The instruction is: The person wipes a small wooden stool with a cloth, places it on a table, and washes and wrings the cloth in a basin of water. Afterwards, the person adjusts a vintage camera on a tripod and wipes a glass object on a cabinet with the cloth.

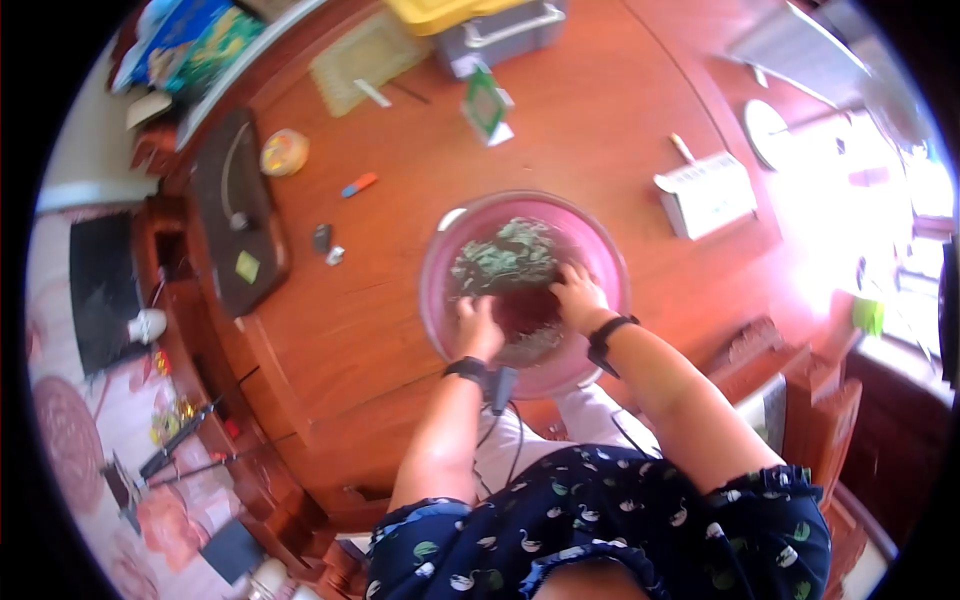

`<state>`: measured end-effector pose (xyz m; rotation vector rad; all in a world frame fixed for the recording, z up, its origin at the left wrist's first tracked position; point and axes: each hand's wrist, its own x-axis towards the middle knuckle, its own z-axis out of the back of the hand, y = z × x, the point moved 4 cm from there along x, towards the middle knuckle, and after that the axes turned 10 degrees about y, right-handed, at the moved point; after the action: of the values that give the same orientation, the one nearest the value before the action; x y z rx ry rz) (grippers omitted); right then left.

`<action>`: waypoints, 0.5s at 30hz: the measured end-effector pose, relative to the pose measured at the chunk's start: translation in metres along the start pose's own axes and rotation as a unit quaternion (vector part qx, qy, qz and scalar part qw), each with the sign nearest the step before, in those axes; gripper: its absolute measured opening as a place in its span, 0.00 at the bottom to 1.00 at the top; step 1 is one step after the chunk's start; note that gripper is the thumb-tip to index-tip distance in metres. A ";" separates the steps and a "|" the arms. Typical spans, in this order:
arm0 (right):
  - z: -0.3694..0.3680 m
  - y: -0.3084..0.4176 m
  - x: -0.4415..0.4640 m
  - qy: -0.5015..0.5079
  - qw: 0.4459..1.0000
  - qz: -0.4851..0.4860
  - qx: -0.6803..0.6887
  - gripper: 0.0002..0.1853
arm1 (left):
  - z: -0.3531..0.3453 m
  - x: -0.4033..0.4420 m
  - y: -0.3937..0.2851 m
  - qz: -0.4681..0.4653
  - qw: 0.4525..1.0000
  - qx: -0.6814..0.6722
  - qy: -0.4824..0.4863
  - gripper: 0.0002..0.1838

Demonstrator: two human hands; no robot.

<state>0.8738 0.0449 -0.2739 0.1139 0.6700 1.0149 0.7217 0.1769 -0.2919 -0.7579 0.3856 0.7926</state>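
A pink basin [604,250] stands on the table in front of me. Inside it lies a crinkled, pale green mass [512,250], which looks leafy, though blur hides its exact kind. Below it is a dark red patch [525,305], perhaps water or the basin's bottom; I cannot tell which. My left hand [480,328] reaches into the basin's left side, fingers bent and apart. On the right side, my right hand [580,297] has its fingers spread beside the green mass. Nothing shows in either hand. Both wrists wear black bands.
On the wooden table [370,250] are a dark tray [230,190], a round tub [284,152], an orange-and-blue object [360,185], a white box [708,195] and a grey storage box with a yellow lid [500,40]. A green card [485,105] stands behind the basin.
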 end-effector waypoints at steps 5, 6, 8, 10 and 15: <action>-0.014 0.003 0.010 0.010 0.997 0.053 -0.055 0.10 | -0.002 -0.005 -0.008 -0.024 0.999 0.044 -0.022 0.15; 0.004 0.012 0.007 0.002 0.997 0.070 -0.035 0.10 | -0.003 -0.009 -0.009 -0.080 0.993 0.016 -0.083 0.14; 0.010 0.003 0.013 0.009 0.986 0.121 0.115 0.15 | -0.002 -0.006 -0.007 -0.134 0.987 -0.089 -0.020 0.15; 0.025 -0.001 0.009 0.055 0.971 0.105 0.208 0.13 | 0.002 -0.009 -0.005 -0.129 0.971 -0.200 -0.015 0.14; 0.042 -0.006 0.006 -0.055 0.979 0.081 0.180 0.23 | 0.003 -0.013 0.012 -0.006 0.959 -0.277 -0.058 0.13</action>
<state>0.9038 0.0554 -0.2456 0.5446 0.7466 1.0251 0.7047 0.1784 -0.2878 -1.2265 0.0444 0.9413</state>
